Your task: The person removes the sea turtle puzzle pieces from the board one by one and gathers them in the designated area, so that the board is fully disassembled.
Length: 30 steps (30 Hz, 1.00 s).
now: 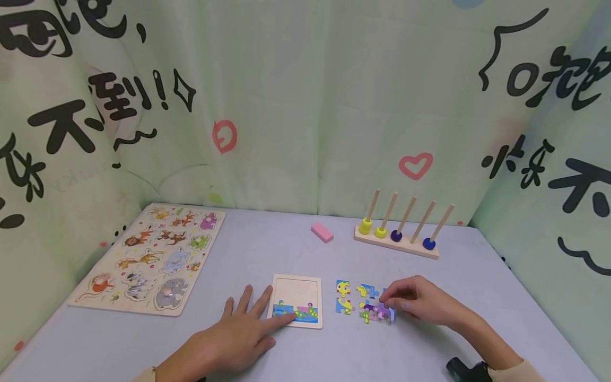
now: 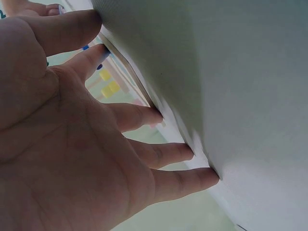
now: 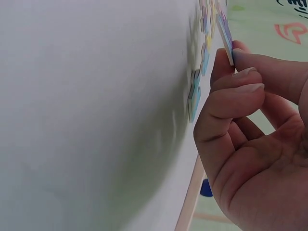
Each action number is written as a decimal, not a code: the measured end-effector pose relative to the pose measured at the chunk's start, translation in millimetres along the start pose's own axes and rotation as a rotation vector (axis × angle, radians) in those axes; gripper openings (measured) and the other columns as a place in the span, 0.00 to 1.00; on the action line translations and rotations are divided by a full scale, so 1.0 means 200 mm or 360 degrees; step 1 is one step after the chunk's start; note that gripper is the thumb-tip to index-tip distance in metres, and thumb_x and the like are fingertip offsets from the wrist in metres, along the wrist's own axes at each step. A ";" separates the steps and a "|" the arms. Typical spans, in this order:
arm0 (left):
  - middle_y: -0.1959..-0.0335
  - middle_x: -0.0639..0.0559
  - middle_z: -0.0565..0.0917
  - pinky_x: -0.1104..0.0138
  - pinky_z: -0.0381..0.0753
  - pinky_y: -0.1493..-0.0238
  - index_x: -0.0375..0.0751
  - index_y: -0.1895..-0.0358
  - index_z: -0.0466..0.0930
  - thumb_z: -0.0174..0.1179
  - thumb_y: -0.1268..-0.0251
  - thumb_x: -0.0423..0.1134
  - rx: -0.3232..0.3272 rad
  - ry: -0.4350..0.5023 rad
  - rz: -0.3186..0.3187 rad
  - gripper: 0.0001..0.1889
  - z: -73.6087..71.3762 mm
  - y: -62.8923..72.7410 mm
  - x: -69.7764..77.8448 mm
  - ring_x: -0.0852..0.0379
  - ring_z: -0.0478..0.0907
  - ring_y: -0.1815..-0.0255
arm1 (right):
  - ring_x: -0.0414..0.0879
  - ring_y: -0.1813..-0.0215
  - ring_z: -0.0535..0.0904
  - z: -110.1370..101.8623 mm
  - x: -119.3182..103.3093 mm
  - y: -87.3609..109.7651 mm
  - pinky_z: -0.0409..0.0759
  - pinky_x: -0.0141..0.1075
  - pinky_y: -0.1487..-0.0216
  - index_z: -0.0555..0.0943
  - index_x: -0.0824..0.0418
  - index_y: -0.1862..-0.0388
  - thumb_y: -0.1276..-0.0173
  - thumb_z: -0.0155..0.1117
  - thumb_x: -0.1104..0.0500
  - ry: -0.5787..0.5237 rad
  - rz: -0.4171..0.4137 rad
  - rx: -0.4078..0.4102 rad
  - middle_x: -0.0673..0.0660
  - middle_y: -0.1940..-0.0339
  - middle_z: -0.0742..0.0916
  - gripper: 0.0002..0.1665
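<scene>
A thin jigsaw puzzle piece with purple on it is pinched between the thumb and fingertips of my right hand, tilted above the other pieces. Several loose puzzle pieces in yellow, blue and purple lie just left of and under that hand. My left hand is spread, fingers straight, at the left side of a small wooden puzzle frame; its index finger reaches over the lower edge. Inside the frame, joined pieces form a blue and green strip along the bottom; the upper part shows bare wood.
A wooden board of animal pictures lies at the left. Toward the back are a pink block and a wooden peg stand with yellow and dark blue rings. A printed curtain encloses the table.
</scene>
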<state>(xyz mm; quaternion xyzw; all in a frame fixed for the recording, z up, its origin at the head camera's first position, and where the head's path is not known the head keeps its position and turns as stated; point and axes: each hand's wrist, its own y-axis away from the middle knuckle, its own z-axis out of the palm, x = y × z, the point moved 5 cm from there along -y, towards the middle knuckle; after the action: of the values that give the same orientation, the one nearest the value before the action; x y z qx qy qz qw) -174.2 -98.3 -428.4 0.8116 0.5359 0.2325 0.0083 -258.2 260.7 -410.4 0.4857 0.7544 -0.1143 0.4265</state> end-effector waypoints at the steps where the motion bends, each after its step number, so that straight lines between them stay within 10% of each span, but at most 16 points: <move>1: 0.11 0.40 0.51 0.21 0.49 0.24 0.83 0.24 0.67 0.60 0.21 0.51 0.0002 0.0001 0.0002 0.28 0.00 0.00 0.00 0.23 0.43 0.13 | 0.39 0.75 0.72 0.00 0.01 0.01 0.71 0.29 0.75 0.89 0.61 0.48 0.23 0.66 0.60 -0.0003 0.0006 0.0001 0.57 0.55 0.89 0.11; 30: 0.11 0.41 0.51 0.21 0.50 0.24 0.84 0.24 0.67 0.59 0.21 0.52 -0.0003 -0.0014 -0.0003 0.28 0.00 0.00 0.00 0.23 0.43 0.13 | 0.37 0.74 0.72 0.00 0.08 0.04 0.71 0.28 0.74 0.89 0.62 0.49 0.23 0.65 0.61 -0.0015 0.0026 -0.0003 0.57 0.55 0.89 0.10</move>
<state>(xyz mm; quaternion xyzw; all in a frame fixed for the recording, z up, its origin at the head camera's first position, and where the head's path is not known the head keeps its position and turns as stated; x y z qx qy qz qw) -174.9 -98.4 -429.8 0.8121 0.5364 0.2293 0.0115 -254.8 275.0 -420.3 0.4909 0.7485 -0.1124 0.4314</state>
